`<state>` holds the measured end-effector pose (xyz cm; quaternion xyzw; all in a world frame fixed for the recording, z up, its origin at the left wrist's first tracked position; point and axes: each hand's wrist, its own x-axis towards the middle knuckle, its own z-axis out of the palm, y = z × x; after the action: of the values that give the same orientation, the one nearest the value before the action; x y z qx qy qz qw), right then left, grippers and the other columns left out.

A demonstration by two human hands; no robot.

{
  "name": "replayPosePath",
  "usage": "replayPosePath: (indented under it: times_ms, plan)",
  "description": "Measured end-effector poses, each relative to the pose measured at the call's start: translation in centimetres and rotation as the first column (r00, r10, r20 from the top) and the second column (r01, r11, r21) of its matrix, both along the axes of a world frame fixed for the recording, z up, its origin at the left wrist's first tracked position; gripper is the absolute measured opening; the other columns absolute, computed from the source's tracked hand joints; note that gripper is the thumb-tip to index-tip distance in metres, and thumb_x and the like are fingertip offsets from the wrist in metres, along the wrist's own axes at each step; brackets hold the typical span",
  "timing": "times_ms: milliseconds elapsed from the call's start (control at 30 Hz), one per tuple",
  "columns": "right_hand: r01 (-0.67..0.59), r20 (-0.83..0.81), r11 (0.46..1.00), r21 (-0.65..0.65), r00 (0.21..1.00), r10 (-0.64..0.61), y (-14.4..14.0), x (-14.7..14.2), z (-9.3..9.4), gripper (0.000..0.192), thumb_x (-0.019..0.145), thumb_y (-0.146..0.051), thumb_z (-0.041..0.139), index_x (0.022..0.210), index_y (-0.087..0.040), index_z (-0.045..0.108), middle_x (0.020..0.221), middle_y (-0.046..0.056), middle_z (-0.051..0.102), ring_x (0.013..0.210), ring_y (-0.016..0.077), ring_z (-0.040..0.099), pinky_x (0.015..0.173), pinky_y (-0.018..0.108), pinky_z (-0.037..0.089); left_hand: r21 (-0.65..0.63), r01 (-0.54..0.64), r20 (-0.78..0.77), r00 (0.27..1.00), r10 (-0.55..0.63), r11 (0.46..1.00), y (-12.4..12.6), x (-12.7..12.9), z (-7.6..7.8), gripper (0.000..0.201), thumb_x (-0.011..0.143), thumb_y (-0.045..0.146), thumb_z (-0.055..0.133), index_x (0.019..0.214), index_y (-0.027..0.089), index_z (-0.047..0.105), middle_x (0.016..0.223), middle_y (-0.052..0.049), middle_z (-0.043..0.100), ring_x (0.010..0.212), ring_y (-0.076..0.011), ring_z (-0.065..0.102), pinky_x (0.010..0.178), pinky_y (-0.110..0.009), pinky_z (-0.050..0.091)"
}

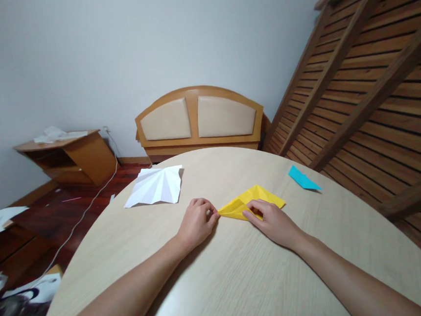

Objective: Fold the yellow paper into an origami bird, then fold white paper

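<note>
A folded sheet of yellow paper (256, 193) lies on the round table in front of me, narrowing to a point on its left. My left hand (198, 220) pinches that left tip between thumb and fingertips. Over the near side of the yellow paper, my right hand (269, 219) grips the edge, its thumb below and its fingers curled on top. Part of the paper is hidden under the right hand. A white creased paper (157, 186) with fan-like folds rests to the far left. Farther right lies a small folded blue paper (302, 178).
The pale wooden table (215, 295) has a curved edge. Beyond it stands a padded headboard (199, 117). Wooden slats (374, 94) lean on the right. A low cabinet (74, 160) and a white cable (86, 213) are on the left.
</note>
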<state>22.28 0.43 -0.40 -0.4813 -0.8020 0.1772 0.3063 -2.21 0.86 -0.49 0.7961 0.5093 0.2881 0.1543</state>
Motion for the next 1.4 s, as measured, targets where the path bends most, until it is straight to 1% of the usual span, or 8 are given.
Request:
replayPosePath:
  times_ms: [100,267,500,900,967,1133,1267,1400]
  plan:
    - [0.042,-0.052,0.999,-0.034,0.998,-0.044,0.3,0.2,-0.6,0.021,0.096,-0.038,0.054,0.101,-0.020,0.065,0.091,0.006,0.071,0.083,0.0226,0.066,0.074,0.035,0.049,-0.004,-0.010,-0.005,1.000,0.010,1.000,0.0,-0.1,0.0,0.014,0.091,0.023,0.061,0.082,0.017,0.070,0.099,-0.011,0.067,0.102,-0.0294,0.057,0.093,-0.044,0.046]
    - [0.056,-0.062,0.997,-0.052,0.996,-0.059,0.5,0.4,-0.8,0.032,0.096,-0.034,0.055,0.124,-0.021,0.061,0.085,0.003,0.068,0.081,0.0211,0.066,0.077,0.036,0.050,-0.015,-0.025,0.013,1.000,0.025,1.000,-0.2,0.1,-0.2,0.019,0.091,0.024,0.059,0.079,0.016,0.071,0.111,-0.013,0.066,0.112,-0.0308,0.056,0.101,-0.048,0.044]
    - [0.021,0.008,0.999,0.040,1.000,-0.021,0.6,0.2,-0.9,0.019,0.097,-0.027,0.057,0.107,-0.022,0.072,0.105,0.008,0.074,0.100,0.0246,0.065,0.091,0.041,0.049,0.070,-0.066,-0.083,0.994,0.072,0.995,-0.6,0.8,-0.3,0.023,0.094,0.025,0.057,0.078,0.015,0.071,0.113,-0.014,0.067,0.114,-0.0310,0.055,0.101,-0.048,0.045]
    - [0.037,0.130,0.988,0.147,0.990,-0.056,0.5,0.0,-1.3,0.022,0.097,-0.023,0.058,0.108,-0.027,0.077,0.094,0.007,0.067,0.093,0.0250,0.062,0.084,0.041,0.052,0.130,-0.060,-0.169,0.982,0.082,0.990,-0.7,0.9,-0.3,0.014,0.092,0.024,0.059,0.081,0.016,0.064,0.112,-0.013,0.065,0.110,-0.0294,0.057,0.098,-0.049,0.049]
    - [0.032,0.137,0.988,0.151,0.989,-0.053,0.5,0.1,-1.3,0.022,0.097,-0.022,0.059,0.108,-0.027,0.077,0.096,0.007,0.067,0.093,0.0250,0.062,0.084,0.041,0.052,0.133,-0.007,-0.142,0.990,0.026,0.991,-0.6,0.7,-0.4,0.005,0.089,0.016,0.059,0.090,0.017,0.065,0.110,-0.012,0.066,0.109,-0.0284,0.057,0.097,-0.048,0.049]
    - [-0.038,0.130,0.988,0.149,0.991,0.018,0.9,0.5,-1.3,0.019,0.096,-0.019,0.062,0.106,-0.027,0.076,0.104,0.005,0.073,0.100,0.0246,0.065,0.088,0.043,0.050,0.115,0.233,-0.072,0.971,-0.226,0.966,0.1,-0.1,-0.2,0.030,0.088,0.003,0.051,0.105,0.020,0.069,0.120,-0.008,0.068,0.113,-0.0245,0.060,0.100,-0.044,0.050]
    - [-0.130,0.118,0.978,0.164,0.987,0.111,1.3,0.9,-1.3,0.014,0.094,-0.018,0.066,0.100,-0.027,0.075,0.108,0.002,0.077,0.105,0.0231,0.067,0.093,0.043,0.049,0.140,0.462,-0.075,0.887,-0.456,0.876,0.7,-0.7,0.1,0.035,0.096,0.009,0.044,0.120,0.020,0.066,0.140,-0.009,0.060,0.131,-0.0239,0.053,0.110,-0.044,0.045]
    - [-0.178,0.142,0.970,0.167,0.978,0.155,0.9,0.9,-1.1,0.014,0.094,-0.023,0.066,0.105,-0.028,0.074,0.114,0.002,0.076,0.112,0.0248,0.065,0.098,0.047,0.046,0.121,0.570,-0.139,0.820,-0.555,0.813,0.5,-0.6,0.2,0.033,0.094,0.009,0.047,0.117,0.018,0.067,0.135,-0.009,0.065,0.137,-0.0250,0.050,0.115,-0.046,0.041]
